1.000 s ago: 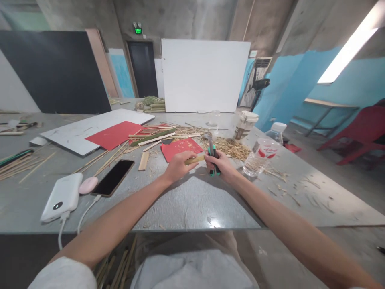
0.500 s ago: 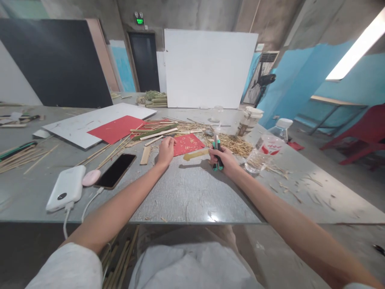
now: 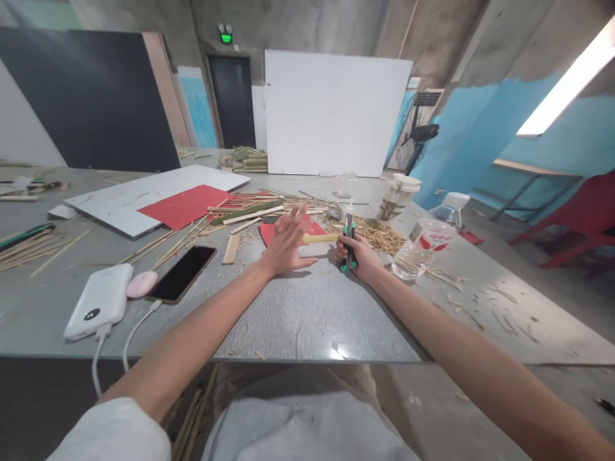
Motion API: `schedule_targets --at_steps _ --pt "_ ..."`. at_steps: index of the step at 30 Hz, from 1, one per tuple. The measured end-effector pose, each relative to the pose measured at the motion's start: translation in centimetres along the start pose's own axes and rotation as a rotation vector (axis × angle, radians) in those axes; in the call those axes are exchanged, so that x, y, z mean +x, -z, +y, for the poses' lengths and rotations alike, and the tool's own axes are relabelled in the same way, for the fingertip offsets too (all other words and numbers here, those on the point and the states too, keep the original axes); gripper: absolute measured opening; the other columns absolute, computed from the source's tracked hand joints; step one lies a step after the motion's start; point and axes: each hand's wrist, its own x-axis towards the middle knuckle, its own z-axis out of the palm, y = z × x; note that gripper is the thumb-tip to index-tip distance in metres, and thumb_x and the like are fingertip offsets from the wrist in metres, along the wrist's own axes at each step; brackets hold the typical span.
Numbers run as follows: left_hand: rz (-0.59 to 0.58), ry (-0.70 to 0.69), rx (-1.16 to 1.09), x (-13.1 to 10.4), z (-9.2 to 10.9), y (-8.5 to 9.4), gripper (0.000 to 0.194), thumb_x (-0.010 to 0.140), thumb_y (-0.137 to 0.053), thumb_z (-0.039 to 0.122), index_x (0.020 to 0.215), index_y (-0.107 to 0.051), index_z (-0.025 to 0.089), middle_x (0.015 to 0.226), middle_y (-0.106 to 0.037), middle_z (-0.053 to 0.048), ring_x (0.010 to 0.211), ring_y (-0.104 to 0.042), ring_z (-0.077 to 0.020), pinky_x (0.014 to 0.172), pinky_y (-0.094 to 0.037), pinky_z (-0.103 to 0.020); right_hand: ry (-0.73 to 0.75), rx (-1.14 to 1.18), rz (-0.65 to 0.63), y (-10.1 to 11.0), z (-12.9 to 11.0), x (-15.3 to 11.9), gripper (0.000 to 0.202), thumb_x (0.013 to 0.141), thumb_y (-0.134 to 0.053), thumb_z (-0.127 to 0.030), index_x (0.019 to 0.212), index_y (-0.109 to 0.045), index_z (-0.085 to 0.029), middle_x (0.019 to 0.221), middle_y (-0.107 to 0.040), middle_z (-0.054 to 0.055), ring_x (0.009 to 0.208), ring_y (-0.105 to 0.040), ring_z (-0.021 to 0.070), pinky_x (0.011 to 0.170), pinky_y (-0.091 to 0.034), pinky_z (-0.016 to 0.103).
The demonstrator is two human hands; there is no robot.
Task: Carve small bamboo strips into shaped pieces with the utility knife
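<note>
My left hand (image 3: 287,246) is spread open with its palm down over the near part of a red sheet (image 3: 314,227), fingers apart. My right hand (image 3: 358,253) is wrapped round a green and black tool (image 3: 349,246), held upright above the table. A yellow strip (image 3: 321,238) runs between the two hands, its right end at my right fingers; whether they pinch it is unclear. Behind my right hand lies a heap of straw (image 3: 382,235). A small wooden block (image 3: 231,249) rests left of my left hand.
On the left are a phone (image 3: 185,274), a white power bank (image 3: 100,301) with a cable, and a white board (image 3: 115,208) under red paper (image 3: 185,206). Plant stalks (image 3: 254,211) lie behind my left hand. A clear bottle (image 3: 417,250) and a cup (image 3: 400,192) stand at right.
My left hand has moved right and opened out over the red sheet. The yellow strip now looks straighter and spans between the hands. My right hand still grips the tool.
</note>
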Motion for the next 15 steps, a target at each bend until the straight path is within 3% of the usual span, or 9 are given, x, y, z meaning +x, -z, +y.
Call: schedule_targets --at_steps 2,5,7,10,15 --pt "-0.031 0.025 0.037 0.3 -0.2 -0.4 0.101 0.085 -0.079 0.066 0.166 -0.037 0.022 0.180 -0.026 -0.023 0.168 -0.016 -0.0427 0.131 -0.015 -0.062 0.005 -0.001 0.023 0.0 0.1 0.5 0.041 0.104 -0.070 -0.042 0.138 -0.065 -0.020 0.139 -0.067 0.011 0.116 -0.069 0.0263 0.097 -0.062 0.049" --pt "-0.046 0.038 0.068 0.8 -0.8 -0.5 0.059 0.092 -0.078 0.054 0.139 -0.065 0.021 0.176 -0.036 -0.022 0.165 -0.028 -0.0422 0.128 -0.022 -0.061 0.019 -0.022 0.075 -0.2 0.3 1.3 0.042 0.104 -0.070 -0.042 0.139 -0.065 -0.020 0.139 -0.066 0.011 0.116 -0.069 0.0266 0.097 -0.061 0.049" --pt "-0.049 0.051 0.091 1.2 -1.3 -0.5 0.035 0.097 -0.073 0.047 0.120 -0.073 0.021 0.172 -0.044 -0.020 0.161 -0.036 -0.0405 0.127 -0.025 -0.060 0.031 -0.047 0.116 -0.4 0.4 1.9 0.042 0.104 -0.070 -0.042 0.139 -0.065 -0.020 0.139 -0.066 0.011 0.117 -0.069 0.0266 0.097 -0.061 0.049" --pt "-0.053 0.077 0.115 1.5 -1.8 -0.6 0.024 0.101 -0.069 0.042 0.113 -0.075 0.022 0.165 -0.054 -0.018 0.155 -0.044 -0.0388 0.123 -0.029 -0.060 0.052 -0.097 0.180 -0.7 0.7 2.9 0.042 0.104 -0.070 -0.042 0.139 -0.065 -0.020 0.140 -0.066 0.012 0.117 -0.069 0.0267 0.097 -0.061 0.049" --pt "-0.073 0.130 0.151 1.6 -2.4 -1.1 0.022 0.102 -0.067 0.036 0.118 -0.075 0.023 0.155 -0.064 -0.016 0.143 -0.055 -0.0361 0.118 -0.035 -0.056 0.092 -0.191 0.267 -1.5 0.8 5.1 0.042 0.104 -0.071 -0.042 0.139 -0.065 -0.020 0.139 -0.066 0.011 0.117 -0.069 0.0268 0.097 -0.061 0.049"
